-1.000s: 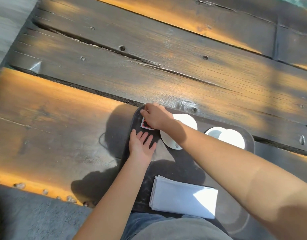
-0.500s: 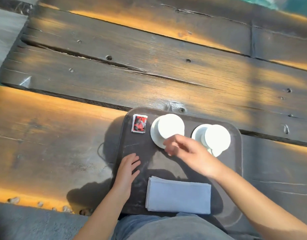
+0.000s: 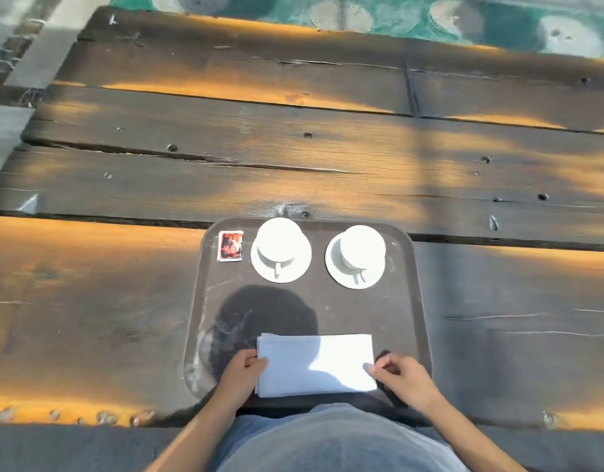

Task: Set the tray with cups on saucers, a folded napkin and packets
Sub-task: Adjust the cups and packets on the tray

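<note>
Dark weathered plank tabletop (image 3: pixel 293 158) carries a dark rounded tray (image 3: pixel 399 321). At its near edge lies a white folded napkin (image 3: pixel 315 364), left hand (image 3: pixel 241 371) and right hand (image 3: pixel 401 376) pinching its ends. Two inverted white cups (image 3: pixel 280 238) on saucers (image 3: pixel 268 267) occupy the far side, a red packet (image 3: pixel 230 246) just left of them.

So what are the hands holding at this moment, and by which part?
Both hands are on the folded napkin, which lies flat on the tray: left hand at its left edge, right hand fingers at its lower right corner. Nothing is lifted.
</note>
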